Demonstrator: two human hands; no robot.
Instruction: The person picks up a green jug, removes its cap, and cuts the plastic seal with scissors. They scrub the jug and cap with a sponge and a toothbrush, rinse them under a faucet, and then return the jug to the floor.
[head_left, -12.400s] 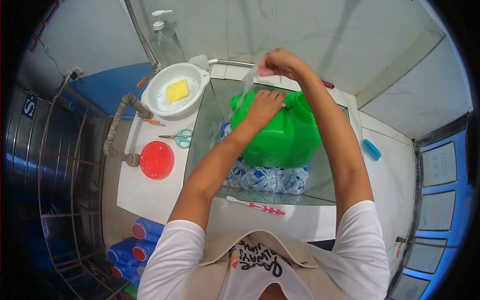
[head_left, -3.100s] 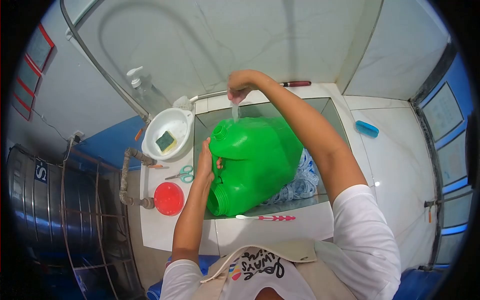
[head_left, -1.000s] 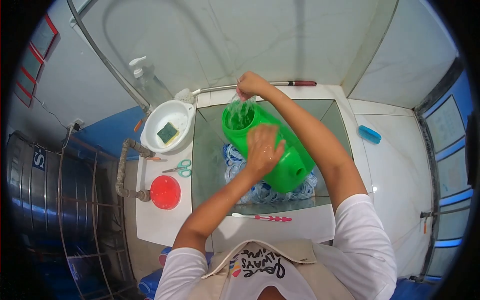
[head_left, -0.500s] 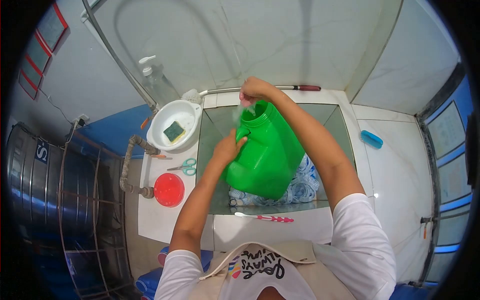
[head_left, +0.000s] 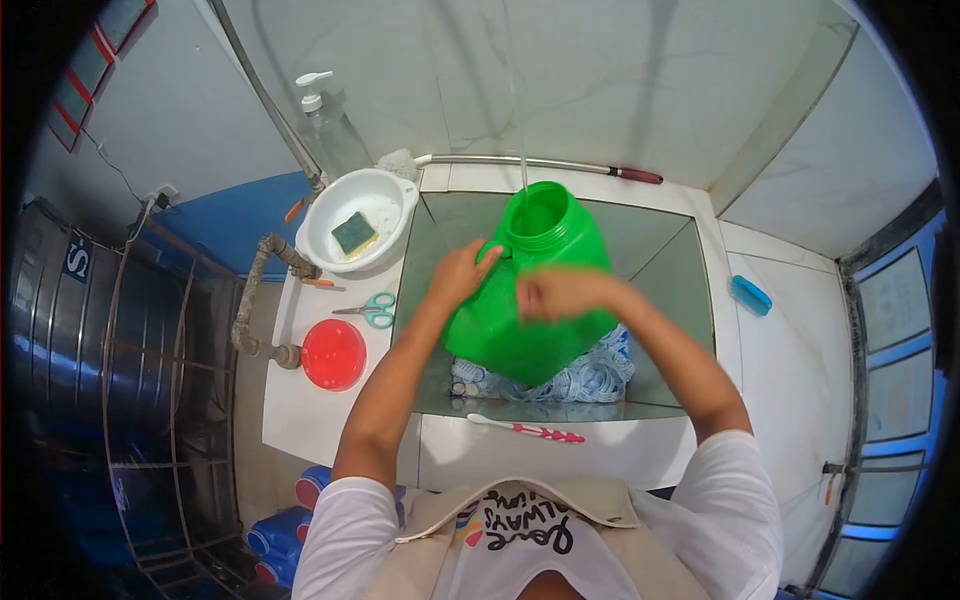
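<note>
A large green plastic jug [head_left: 560, 250] with a wide open mouth is tilted over the sink basin [head_left: 660, 370]. My left hand [head_left: 462, 275] grips the jug's handle near its neck. A thin stream of water falls from above into the mouth. My right hand [head_left: 565, 294] is over the jug's side, blurred by motion, and its fingers cannot be made out clearly. Under the jug, coiled blue-and-white pieces [head_left: 590, 382] lie at the bottom of the basin.
A white bowl [head_left: 318, 225] holds a sponge [head_left: 353, 235]. Near it are scissors [head_left: 377, 311], a red lid [head_left: 334, 355] and a pump bottle [head_left: 335, 140]. A pink-white brush [head_left: 530, 430] lies in front, a long-handled brush [head_left: 560, 163] behind, a blue brush [head_left: 750, 296] right.
My right hand has moved from the jug's mouth down over its side. The stream of water now falls into the mouth. The camera view has shifted slightly.
</note>
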